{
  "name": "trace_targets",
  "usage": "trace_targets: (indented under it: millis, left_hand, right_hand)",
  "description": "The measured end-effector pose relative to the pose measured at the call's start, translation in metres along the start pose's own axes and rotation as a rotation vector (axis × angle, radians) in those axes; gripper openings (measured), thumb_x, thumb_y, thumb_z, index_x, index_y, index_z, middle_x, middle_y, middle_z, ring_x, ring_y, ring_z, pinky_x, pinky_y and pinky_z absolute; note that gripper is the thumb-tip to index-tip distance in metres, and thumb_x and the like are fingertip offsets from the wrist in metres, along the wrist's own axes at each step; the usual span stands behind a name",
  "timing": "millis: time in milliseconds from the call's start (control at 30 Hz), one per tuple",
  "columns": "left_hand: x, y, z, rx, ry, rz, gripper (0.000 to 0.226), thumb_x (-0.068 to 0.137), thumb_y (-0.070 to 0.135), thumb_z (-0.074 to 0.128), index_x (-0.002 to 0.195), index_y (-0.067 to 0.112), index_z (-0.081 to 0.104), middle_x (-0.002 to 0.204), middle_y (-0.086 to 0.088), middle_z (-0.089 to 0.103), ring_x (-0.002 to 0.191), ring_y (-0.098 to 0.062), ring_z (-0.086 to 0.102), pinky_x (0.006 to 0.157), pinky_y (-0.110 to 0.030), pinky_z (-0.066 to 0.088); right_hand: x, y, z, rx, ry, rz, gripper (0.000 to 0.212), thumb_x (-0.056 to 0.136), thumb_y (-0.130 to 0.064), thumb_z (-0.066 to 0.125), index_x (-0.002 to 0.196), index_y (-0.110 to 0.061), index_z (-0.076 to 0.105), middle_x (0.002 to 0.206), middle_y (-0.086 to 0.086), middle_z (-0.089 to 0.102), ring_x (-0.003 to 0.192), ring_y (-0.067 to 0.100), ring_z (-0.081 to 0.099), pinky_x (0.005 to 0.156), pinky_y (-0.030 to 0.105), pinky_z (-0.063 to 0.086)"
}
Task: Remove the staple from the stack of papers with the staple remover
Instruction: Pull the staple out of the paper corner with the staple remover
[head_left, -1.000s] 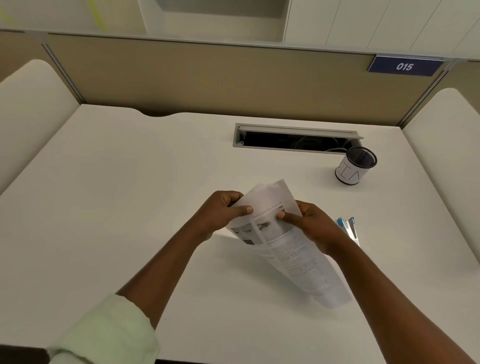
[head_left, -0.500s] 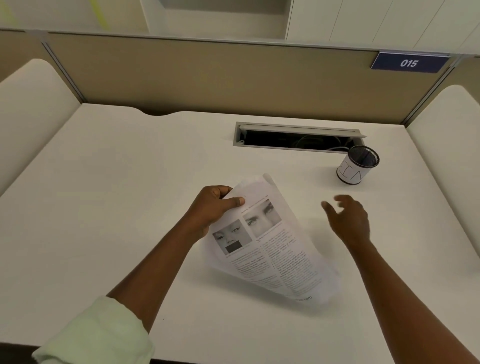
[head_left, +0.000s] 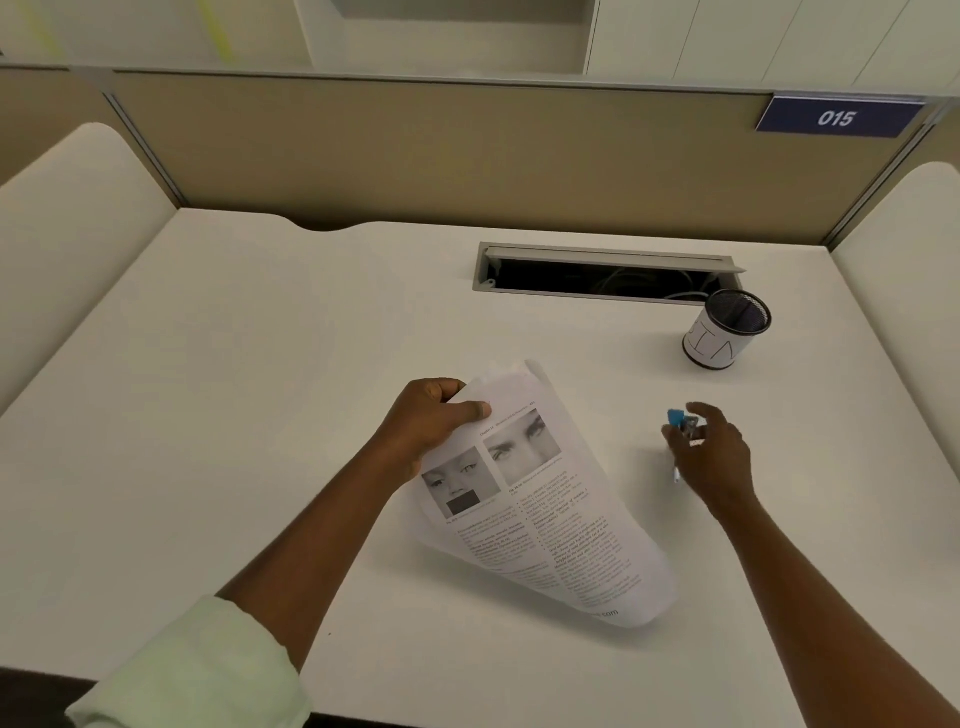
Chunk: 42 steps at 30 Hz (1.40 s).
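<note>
Over desk (head_left: 260, 415): L grip (head_left: 431, 421) pinches papers (head_left: 561, 519) at top corner; R grip (head_left: 711, 452) curls round staple remover (head_left: 678, 418).

Both forearms reach forward — left hand (head_left: 431, 421) pinches the papers (head_left: 545, 509), right hand (head_left: 714, 454) curls round the staple remover (head_left: 675, 417).

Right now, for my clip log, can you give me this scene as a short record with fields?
left hand: grips the stack of papers by its top left corner
right hand: fingers curled round the blue staple remover, to the right of the papers and apart from them
surface: white desk
also there: mesh pen cup, far right, upright
task stage: remover not yet at the papers
</note>
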<state>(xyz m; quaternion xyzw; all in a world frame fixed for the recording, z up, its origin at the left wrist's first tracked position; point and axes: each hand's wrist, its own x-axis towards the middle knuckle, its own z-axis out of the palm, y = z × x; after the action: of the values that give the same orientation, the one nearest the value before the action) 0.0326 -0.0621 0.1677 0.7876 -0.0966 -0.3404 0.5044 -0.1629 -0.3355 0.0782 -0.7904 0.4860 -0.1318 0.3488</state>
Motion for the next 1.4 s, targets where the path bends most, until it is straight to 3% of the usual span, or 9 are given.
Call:
trace_targets:
  millis: [133,300,533,733,933,1000,1167,1300,1400]
  left_hand:
    - [-0.002,0.001,0.002,0.018,0.024,-0.005,0.019,0.083,0.027,0.077,0.095,0.012,0.076,0.087,-0.004,0.078,0.071,-0.021,0.068,0.068,-0.033,0.050]
    - [-0.004,0.001,0.002,0.024,0.028,-0.003,0.017,0.084,0.028,0.077,0.092,0.014,0.076,0.088,-0.004,0.078,0.074,-0.024,0.069,0.070,-0.034,0.051]
    - [-0.007,0.004,0.004,0.033,0.031,0.008,0.018,0.084,0.029,0.076,0.094,0.014,0.076,0.088,-0.002,0.078,0.076,-0.025,0.071,0.071,-0.035,0.053]
    - [-0.013,0.007,0.005,0.032,0.025,0.009,0.014,0.085,0.029,0.076,0.092,0.017,0.076,0.084,0.001,0.077,0.070,-0.019,0.069,0.064,-0.029,0.052]
    - [-0.020,0.012,0.006,0.024,0.015,0.030,0.012,0.086,0.027,0.075,0.092,0.017,0.076,0.079,0.004,0.076,0.060,-0.009,0.068,0.053,-0.021,0.050]
    - [-0.022,0.013,0.007,0.011,0.005,0.036,0.010,0.086,0.026,0.075,0.091,0.018,0.076,0.078,0.004,0.077,0.058,-0.008,0.068,0.050,-0.019,0.051]
    - [-0.027,0.016,0.007,0.023,-0.001,0.062,0.010,0.087,0.027,0.074,0.092,0.019,0.076,0.083,0.002,0.079,0.065,-0.012,0.071,0.061,-0.026,0.054]
    - [-0.034,0.022,0.006,0.012,-0.006,0.088,0.005,0.088,0.026,0.073,0.090,0.022,0.075,0.079,0.007,0.077,0.065,-0.009,0.069,0.059,-0.022,0.054]
    - [-0.040,0.031,0.004,0.005,-0.008,0.136,0.006,0.087,0.026,0.074,0.090,0.021,0.075,0.083,0.005,0.078,0.070,-0.011,0.070,0.067,-0.029,0.056]
  right_hand:
    - [-0.014,-0.046,-0.025,0.792,-0.193,0.233,0.022,0.094,-0.015,0.066,0.115,-0.008,0.064,0.101,0.011,0.063,0.086,0.026,0.068,0.077,0.037,0.060]
    - [-0.041,-0.083,-0.042,1.226,-0.407,0.338,0.006,0.092,-0.014,0.066,0.093,-0.008,0.064,0.088,0.013,0.069,0.083,0.025,0.073,0.077,0.032,0.064]
    - [-0.064,-0.103,-0.039,1.327,-0.543,0.402,0.015,0.083,-0.021,0.069,0.092,-0.012,0.061,0.092,0.016,0.069,0.072,0.020,0.071,0.066,0.025,0.063]
    - [-0.079,-0.106,-0.030,1.284,-0.627,0.461,0.044,0.093,-0.029,0.064,0.126,0.001,0.063,0.081,0.013,0.068,0.062,0.017,0.066,0.055,0.023,0.059]
    - [-0.095,-0.112,-0.023,1.200,-0.746,0.400,0.049,0.089,-0.033,0.062,0.125,0.000,0.063,0.088,0.013,0.074,0.062,0.016,0.067,0.052,0.022,0.058]
    - [-0.104,-0.115,-0.019,1.174,-0.785,0.368,0.049,0.088,-0.033,0.062,0.125,-0.001,0.064,0.095,0.014,0.075,0.064,0.016,0.067,0.054,0.023,0.058]
    - [-0.118,-0.118,-0.010,1.158,-0.815,0.291,0.035,0.092,-0.022,0.058,0.124,-0.008,0.062,0.107,0.022,0.070,0.085,0.028,0.071,0.075,0.036,0.063]
    - [-0.122,-0.126,-0.014,1.153,-0.831,0.206,0.040,0.090,-0.028,0.060,0.128,-0.017,0.066,0.106,0.018,0.069,0.083,0.025,0.067,0.076,0.036,0.061]
    - [-0.126,-0.133,-0.022,1.165,-0.830,0.157,0.037,0.090,-0.033,0.059,0.123,-0.021,0.072,0.101,0.015,0.070,0.083,0.023,0.066,0.076,0.033,0.061]
